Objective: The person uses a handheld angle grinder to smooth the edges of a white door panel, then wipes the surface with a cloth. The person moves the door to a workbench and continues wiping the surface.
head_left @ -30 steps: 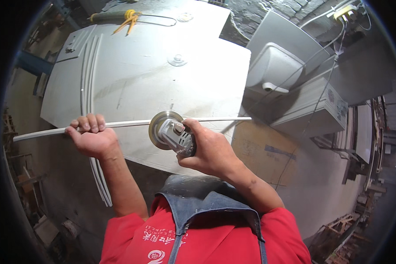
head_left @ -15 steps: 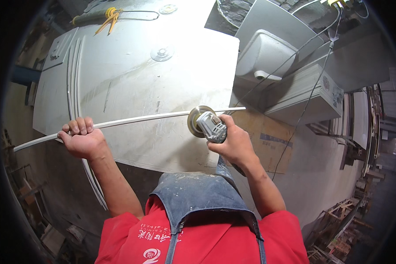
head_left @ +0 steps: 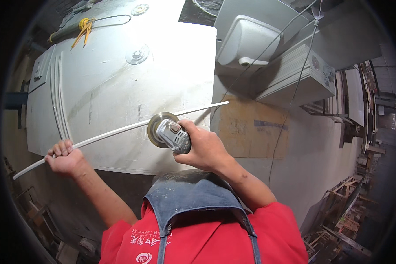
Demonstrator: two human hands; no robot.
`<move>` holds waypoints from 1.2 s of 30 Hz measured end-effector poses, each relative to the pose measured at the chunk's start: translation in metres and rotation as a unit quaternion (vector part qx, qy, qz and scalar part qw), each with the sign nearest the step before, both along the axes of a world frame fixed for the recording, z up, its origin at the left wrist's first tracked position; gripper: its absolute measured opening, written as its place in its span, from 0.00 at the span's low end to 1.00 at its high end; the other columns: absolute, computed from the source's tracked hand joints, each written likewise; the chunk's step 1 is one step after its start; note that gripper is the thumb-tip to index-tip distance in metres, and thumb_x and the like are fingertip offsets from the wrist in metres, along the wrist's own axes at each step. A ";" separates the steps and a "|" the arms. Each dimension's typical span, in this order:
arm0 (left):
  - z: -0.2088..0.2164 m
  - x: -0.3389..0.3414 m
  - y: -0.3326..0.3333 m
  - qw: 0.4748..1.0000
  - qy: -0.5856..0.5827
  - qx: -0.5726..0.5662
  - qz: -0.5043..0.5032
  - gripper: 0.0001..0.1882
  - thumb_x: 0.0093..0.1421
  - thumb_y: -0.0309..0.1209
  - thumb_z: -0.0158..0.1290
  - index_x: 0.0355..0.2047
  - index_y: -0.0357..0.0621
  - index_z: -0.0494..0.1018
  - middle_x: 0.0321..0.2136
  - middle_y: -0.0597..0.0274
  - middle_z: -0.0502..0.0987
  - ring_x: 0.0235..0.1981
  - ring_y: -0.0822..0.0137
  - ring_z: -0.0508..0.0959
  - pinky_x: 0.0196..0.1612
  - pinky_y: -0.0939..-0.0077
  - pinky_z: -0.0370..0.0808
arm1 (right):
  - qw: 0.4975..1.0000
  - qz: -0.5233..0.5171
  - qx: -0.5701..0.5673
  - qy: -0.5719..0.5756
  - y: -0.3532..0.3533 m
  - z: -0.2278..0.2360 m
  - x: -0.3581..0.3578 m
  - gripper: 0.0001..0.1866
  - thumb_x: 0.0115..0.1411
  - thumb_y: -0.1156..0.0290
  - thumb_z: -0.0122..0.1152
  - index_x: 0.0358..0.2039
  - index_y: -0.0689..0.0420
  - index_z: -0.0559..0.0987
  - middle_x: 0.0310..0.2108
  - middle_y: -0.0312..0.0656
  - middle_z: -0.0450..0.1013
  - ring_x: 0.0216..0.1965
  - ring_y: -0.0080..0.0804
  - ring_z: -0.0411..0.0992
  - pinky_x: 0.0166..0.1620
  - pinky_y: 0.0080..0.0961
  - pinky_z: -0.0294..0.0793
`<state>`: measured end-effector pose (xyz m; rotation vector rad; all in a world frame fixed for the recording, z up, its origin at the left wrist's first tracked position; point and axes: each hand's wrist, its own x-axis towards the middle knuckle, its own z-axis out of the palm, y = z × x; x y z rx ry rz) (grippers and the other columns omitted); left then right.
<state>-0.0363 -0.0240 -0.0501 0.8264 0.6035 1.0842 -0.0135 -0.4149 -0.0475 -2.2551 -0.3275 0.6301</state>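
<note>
A long, thin white strip [head_left: 119, 130] slants across the white worktable [head_left: 119, 97], its right tip past the table's right edge. Near its left end my left hand [head_left: 66, 158] is closed around it. My right hand [head_left: 202, 145] grips a grey angle grinder [head_left: 174, 135] by its body. The grinder's round disc [head_left: 156, 127] lies against or just over the strip left of its middle-right stretch; contact cannot be made out. Several similar white strips [head_left: 58, 97] lie lengthwise at the table's left side, beyond my left hand.
A yellow-handled caulking gun [head_left: 83, 31] and a clear round disc [head_left: 137, 54] lie farther up the table. At right stand a white basin [head_left: 251, 44] and stacked pale slabs [head_left: 290, 79]. Cords [head_left: 286, 116] hang past a cardboard sheet [head_left: 251, 127] on the floor.
The grinder and my right hand have moved left along the strip. My left hand and the strip's left part sit lower and farther left, so the strip slants more. The whole view has shifted slightly.
</note>
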 end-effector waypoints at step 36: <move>-0.029 -0.027 0.133 0.997 0.034 -0.005 -0.076 0.28 0.79 0.51 0.27 0.24 0.52 0.60 0.12 0.70 0.54 0.12 0.70 0.53 0.19 0.71 0.54 | 0.992 -0.084 -0.086 0.031 -0.052 -0.026 0.006 0.40 0.48 0.56 0.74 0.61 0.53 0.70 0.43 0.58 0.80 0.46 0.60 0.80 0.52 0.47 0.79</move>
